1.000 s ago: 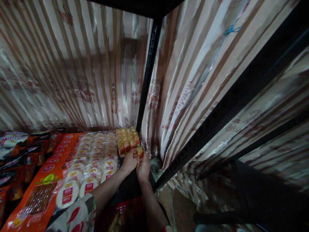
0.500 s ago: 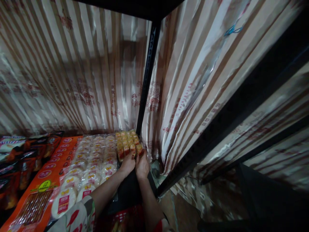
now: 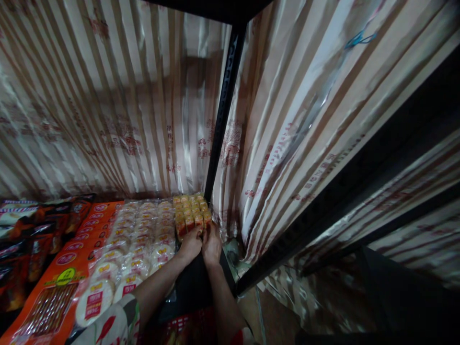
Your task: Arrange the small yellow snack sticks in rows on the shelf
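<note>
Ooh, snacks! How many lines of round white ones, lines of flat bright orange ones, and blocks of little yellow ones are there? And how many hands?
Lines of round white packs: 3
Lines of flat orange packs: 1
Blocks of little yellow packs: 1
Left hand plus right hand: 2
Total: 7

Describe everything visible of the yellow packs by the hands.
The yellow packs form a tight block of small, boxy pieces in rows, yellow on top with orange-red fronts; the wrapping looks like plastic. They sit on the dark shelf, in the back corner near the black post, right of the round white packs. The left hand and right hand appear to touch their front edge.
</note>
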A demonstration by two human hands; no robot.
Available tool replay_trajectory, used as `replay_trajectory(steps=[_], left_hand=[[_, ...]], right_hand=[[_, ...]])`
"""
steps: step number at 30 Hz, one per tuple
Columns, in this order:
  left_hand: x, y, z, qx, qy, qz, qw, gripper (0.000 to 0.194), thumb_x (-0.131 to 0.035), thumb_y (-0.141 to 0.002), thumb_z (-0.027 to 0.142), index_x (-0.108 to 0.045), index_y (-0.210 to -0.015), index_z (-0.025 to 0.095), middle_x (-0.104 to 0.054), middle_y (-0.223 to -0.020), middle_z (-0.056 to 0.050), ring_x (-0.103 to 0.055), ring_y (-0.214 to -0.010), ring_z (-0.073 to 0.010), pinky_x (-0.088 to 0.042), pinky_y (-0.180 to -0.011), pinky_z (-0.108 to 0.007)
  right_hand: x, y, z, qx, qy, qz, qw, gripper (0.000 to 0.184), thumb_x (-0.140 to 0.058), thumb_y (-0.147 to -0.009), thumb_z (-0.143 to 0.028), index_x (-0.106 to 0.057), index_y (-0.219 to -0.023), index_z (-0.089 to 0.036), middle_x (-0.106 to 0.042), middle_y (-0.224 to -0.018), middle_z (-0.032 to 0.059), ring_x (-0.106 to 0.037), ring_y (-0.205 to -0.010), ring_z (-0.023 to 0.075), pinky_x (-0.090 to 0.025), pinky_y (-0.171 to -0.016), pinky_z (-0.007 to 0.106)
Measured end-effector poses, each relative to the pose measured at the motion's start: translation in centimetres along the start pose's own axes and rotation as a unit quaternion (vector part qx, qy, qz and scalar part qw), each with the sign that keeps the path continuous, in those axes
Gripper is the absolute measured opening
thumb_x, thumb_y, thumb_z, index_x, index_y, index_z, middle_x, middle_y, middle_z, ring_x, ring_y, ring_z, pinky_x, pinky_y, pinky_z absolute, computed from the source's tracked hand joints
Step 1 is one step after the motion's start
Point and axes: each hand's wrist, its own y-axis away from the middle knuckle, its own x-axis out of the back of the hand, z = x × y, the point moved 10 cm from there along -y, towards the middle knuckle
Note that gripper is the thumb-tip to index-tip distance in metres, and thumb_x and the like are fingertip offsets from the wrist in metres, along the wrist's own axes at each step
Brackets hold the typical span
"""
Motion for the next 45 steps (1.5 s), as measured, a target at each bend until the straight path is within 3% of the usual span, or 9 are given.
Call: replay_trajectory(steps=[7,13,19,35,45], left_hand=[[0.0,0.1,0.1,0.013,-0.008,-0.012,1.000,0.050,-0.037,-0.074,-0.002,-0.051,-0.121,0.009,-0.058,-0.120,-0.012,-0.056,-0.108,-0.0146,-0.038,-0.097,-0.025],[0.2,-0.1,-0.2,0.010,-0.024,0.004,1.000,0.051,-0.039,-0.072,-0.002,-0.053,-0.118,0.012,-0.061,-0.117,-0.011,-0.057,-0.105,-0.0154,-0.038,-0.096,-0.028],[0.0,-0.3,-0.3,0.010,-0.045,0.003,0.999,0.050,-0.039,-0.073,-0.002,-0.052,-0.120,0.009,-0.058,-0.120,-0.012,-0.054,-0.110,-0.0154,-0.036,-0.097,-0.025],[-0.6,0.1,0.3,-0.002,-0.053,0.005,0.999,0.050,-0.039,-0.073,-0.002,-0.054,-0.118,0.013,-0.059,-0.120,-0.008,-0.054,-0.109,-0.0145,-0.037,-0.096,-0.024],[-0.8,1.9,1.1,0.016,-0.067,-0.003,0.998,0.038,-0.044,-0.079,0.014,-0.056,-0.115,0.010,-0.059,-0.119,-0.012,-0.054,-0.110,-0.0171,-0.038,-0.094,-0.024]], right_hand=[[-1.0,0.5,0.4,0.006,-0.003,-0.048,0.999,0.043,-0.033,-0.083,-0.013,-0.051,-0.122,-0.015,-0.048,-0.126,0.0156,-0.050,-0.113,0.0233,-0.044,-0.091,0.038],[-0.6,0.5,0.2,0.019,-0.027,-0.019,0.999,0.047,-0.034,-0.078,-0.007,-0.053,-0.120,-0.017,-0.044,-0.132,0.0129,-0.045,-0.119,0.0214,-0.041,-0.096,0.039],[-1.1,0.4,0.6,0.019,-0.056,-0.034,0.998,0.048,-0.034,-0.076,-0.005,-0.055,-0.118,-0.014,-0.048,-0.130,0.0122,-0.045,-0.119,0.0196,-0.038,-0.100,0.036],[-0.4,0.3,1.1,0.011,-0.080,-0.004,0.997,0.050,-0.033,-0.071,-0.003,-0.060,-0.112,-0.014,-0.053,-0.123,0.0124,-0.048,-0.115,0.0198,-0.039,-0.098,0.038],[0.1,1.0,1.2,-0.014,-0.086,-0.018,0.996,0.043,-0.036,-0.075,-0.010,-0.062,-0.108,-0.015,-0.053,-0.121,0.0132,-0.048,-0.112,0.0207,-0.040,-0.095,0.037]])
